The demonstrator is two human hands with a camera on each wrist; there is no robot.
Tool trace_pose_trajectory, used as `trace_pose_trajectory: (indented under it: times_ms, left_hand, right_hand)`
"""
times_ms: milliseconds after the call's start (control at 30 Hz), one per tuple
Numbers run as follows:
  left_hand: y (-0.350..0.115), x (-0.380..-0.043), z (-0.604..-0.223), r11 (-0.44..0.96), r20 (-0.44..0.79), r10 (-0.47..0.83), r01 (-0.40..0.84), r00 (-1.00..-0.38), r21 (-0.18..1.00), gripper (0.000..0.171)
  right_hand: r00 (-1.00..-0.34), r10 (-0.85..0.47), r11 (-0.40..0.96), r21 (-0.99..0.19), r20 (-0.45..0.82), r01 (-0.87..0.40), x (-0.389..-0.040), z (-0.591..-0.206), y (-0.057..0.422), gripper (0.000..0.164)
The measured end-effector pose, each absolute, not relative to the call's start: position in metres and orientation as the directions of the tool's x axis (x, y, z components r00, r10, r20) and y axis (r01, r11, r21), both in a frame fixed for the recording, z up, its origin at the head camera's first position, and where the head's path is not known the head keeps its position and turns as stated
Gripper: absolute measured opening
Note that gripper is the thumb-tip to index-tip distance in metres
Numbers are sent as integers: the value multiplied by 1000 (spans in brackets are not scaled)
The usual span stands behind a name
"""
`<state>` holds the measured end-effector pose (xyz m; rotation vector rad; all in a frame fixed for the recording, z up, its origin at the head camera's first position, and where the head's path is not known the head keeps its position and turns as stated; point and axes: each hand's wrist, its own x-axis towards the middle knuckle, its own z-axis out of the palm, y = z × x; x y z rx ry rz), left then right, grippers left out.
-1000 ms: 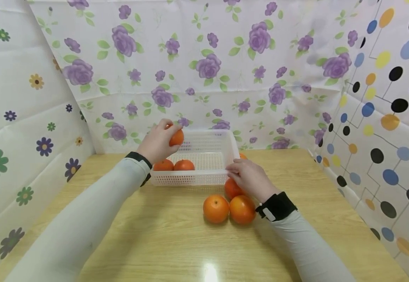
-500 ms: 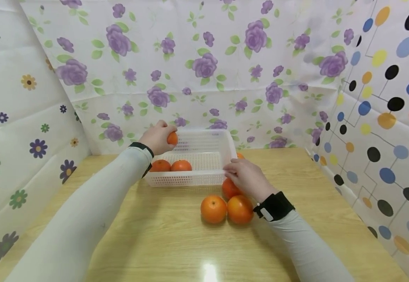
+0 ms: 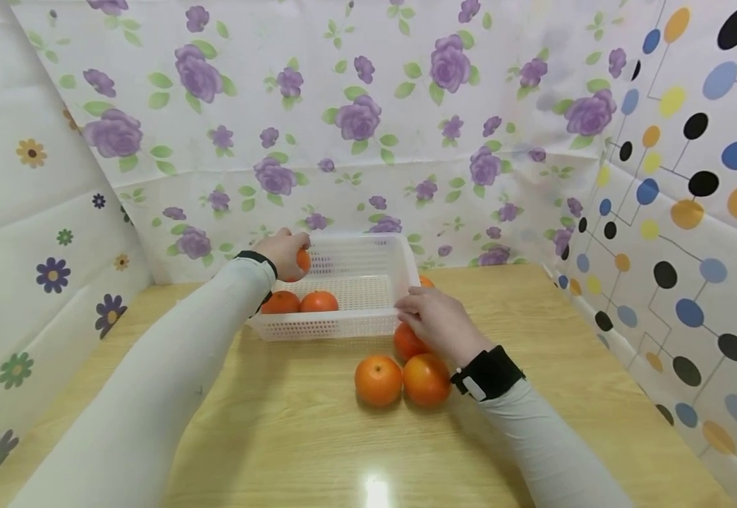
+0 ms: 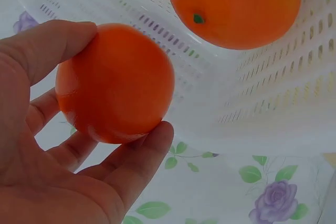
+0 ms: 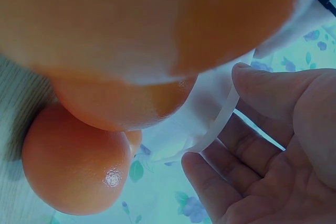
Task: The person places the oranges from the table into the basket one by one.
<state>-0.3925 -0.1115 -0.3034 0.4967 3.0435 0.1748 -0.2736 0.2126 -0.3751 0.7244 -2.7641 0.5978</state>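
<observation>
My left hand (image 3: 281, 255) grips an orange (image 4: 115, 85) between thumb and fingers, at the back left of a white perforated plastic basket (image 3: 330, 327). Most of that fruit is hidden behind the hand in the head view. Two oranges lie along the basket's front wall, the left one (image 3: 281, 302) beside the right one (image 3: 319, 301). At the front right corner, my right hand (image 3: 438, 323) pinches the basket rim, thumb on one side and fingers on the other. Just under that hand sits an orange (image 3: 408, 343), partly covered by it.
On the wooden table (image 3: 292, 437), an orange (image 3: 378, 381) and a darker orange (image 3: 427, 381) stand side by side before the basket. Another orange (image 3: 427, 281) peeks out behind the right hand. Flowered cloth (image 3: 355, 190) hangs close behind the basket; a dotted cloth (image 3: 679, 282) stands right.
My left hand has lowered the orange a little toward the basket's floor. The right hand keeps its hold on the rim. The whole head view has shifted slightly.
</observation>
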Motion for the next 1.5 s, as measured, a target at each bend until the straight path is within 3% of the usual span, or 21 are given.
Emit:
trace_pose_trajectory:
  times_ms: [600, 1233, 1500]
  left_hand:
    - [-107, -398, -306, 973, -170, 206, 182, -964, 145, 61]
    - [-109, -416, -326, 984, -187, 175, 166, -967, 64, 57]
    - [-106, -418, -336, 991, -224, 136, 127, -965, 53, 63]
  right_hand:
    - [-852, -417, 796, -325, 316, -511, -272, -374, 209, 20]
    - [-844, -419, 791, -323, 334, -520, -271, -373, 210, 19]
    - [-848, -417, 796, -319, 326, -514, -272, -374, 212, 19]
